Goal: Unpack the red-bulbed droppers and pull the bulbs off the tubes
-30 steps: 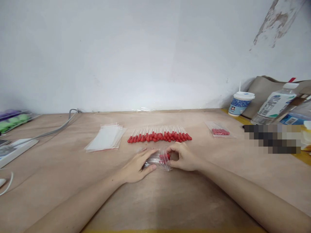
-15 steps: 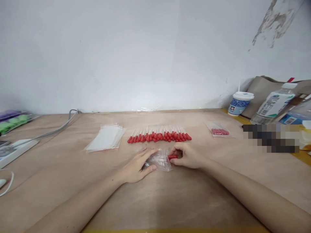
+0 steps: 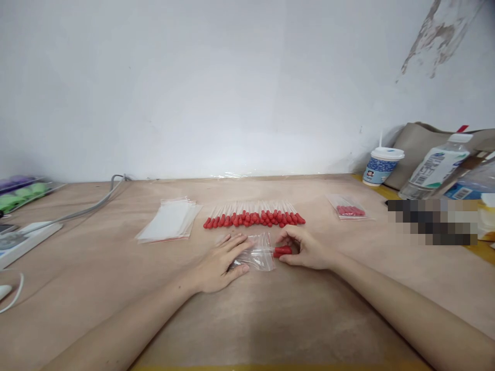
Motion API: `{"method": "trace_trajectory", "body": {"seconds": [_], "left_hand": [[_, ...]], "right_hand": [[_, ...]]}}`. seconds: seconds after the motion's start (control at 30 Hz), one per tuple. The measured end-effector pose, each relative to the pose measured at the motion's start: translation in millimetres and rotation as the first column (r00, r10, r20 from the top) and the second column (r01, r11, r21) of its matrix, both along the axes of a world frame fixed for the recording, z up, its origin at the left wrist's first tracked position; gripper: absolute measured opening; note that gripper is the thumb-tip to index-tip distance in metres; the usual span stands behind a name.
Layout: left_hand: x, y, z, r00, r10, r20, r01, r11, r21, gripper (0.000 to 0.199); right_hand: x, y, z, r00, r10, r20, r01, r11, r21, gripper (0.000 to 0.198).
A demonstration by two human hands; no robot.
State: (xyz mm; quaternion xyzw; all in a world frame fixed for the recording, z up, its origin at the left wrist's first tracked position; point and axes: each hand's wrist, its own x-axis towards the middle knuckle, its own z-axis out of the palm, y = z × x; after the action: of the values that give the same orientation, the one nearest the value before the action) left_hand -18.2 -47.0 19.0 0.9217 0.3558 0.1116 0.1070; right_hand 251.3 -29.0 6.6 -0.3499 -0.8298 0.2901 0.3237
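Observation:
My left hand [image 3: 224, 263] lies with fingers spread over a clear plastic zip bag [image 3: 260, 257], pressing it to the table. At the bag's right end, the mouth side, my right hand [image 3: 299, 248] curls its thumb and fingers around red-tipped sticks [image 3: 283, 251]. Their red heads stick out to the right of the bag's mouth, while pale shafts reach toward or into it; how many there are I cannot tell. Just beyond both hands runs a row of red-headed sticks [image 3: 253, 218], shafts pointing at the wall.
A stack of flat zip bags [image 3: 168, 220] lies to the left. On the right sits a filled bag of red-tipped sticks [image 3: 350, 208]. Farther right stand a paper cup [image 3: 381, 167] and a plastic bottle [image 3: 436, 165]. A power strip [image 3: 31, 239] with a grey cable is at far left.
My right hand has shifted slightly right, and the red heads now show outside the bag's mouth. The bag lies flatter. My left hand has stayed nearly in place.

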Motion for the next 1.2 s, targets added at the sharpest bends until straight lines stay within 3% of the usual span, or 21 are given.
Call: {"method": "trace_trajectory", "body": {"seconds": [0.27, 0.37, 0.53, 0.7, 0.8, 0.93, 1.0, 1.07, 1.13, 1.17, 1.2], "left_hand": [[-3, 1, -3.8, 0.999, 0.019, -0.039, -0.018, 1.000, 0.013, 0.052], [-3, 2, -4.9, 0.999, 0.026, -0.034, -0.025, 0.999, 0.020, 0.052], [-3, 1, -4.0, 0.998, 0.054, -0.024, -0.054, 0.998, 0.015, 0.050], [-2, 0, -4.6, 0.997, 0.073, -0.012, -0.073, 0.997, 0.027, 0.049], [-1, 1, -5.5, 0.998, 0.065, -0.014, -0.065, 0.997, 0.033, 0.049], [-1, 2, -5.2, 0.998, 0.058, -0.017, -0.058, 0.997, 0.044, 0.049], [0, 1, -4.2, 0.998, 0.065, -0.024, -0.064, 0.997, 0.043, 0.049], [0, 1, -3.2, 0.997, 0.072, -0.028, -0.071, 0.997, 0.035, 0.049], [0, 0, -2.6, 0.997, 0.076, -0.034, -0.075, 0.997, 0.030, 0.050], [0, 0, -2.6, 0.996, 0.076, -0.036, -0.075, 0.997, 0.031, 0.050], [0, 0, -2.9, 0.996, 0.076, -0.036, -0.075, 0.997, 0.036, 0.049]], "right_hand": [[7, 2, 2, 0.999, -0.025, 0.025, 0.027, 0.994, -0.109, 0.013], [13, 7, 1, 0.997, -0.065, -0.042, 0.056, 0.978, -0.201, 0.015], [25, 18, 5, 0.957, -0.155, -0.246, 0.038, 0.906, -0.422, 0.028], [47, 30, 28, 0.909, -0.268, -0.319, 0.077, 0.860, -0.504, 0.027], [53, 36, 48, 0.829, -0.382, -0.408, 0.132, 0.843, -0.521, 0.025], [21, 43, 60, 0.705, -0.432, -0.562, 0.336, 0.902, -0.272, 0.025], [-10, 48, 56, 0.759, -0.390, -0.521, 0.425, 0.903, -0.057, 0.024], [-43, 56, 49, 0.860, -0.294, -0.416, 0.413, 0.881, 0.231, 0.018], [-71, 64, 41, 0.951, -0.259, -0.169, 0.308, 0.822, 0.479, 0.014], [-83, 68, 38, 0.960, -0.279, -0.025, 0.245, 0.792, 0.560, 0.015], [-93, 72, 35, 0.962, -0.269, 0.035, 0.201, 0.794, 0.573, 0.015]]}}
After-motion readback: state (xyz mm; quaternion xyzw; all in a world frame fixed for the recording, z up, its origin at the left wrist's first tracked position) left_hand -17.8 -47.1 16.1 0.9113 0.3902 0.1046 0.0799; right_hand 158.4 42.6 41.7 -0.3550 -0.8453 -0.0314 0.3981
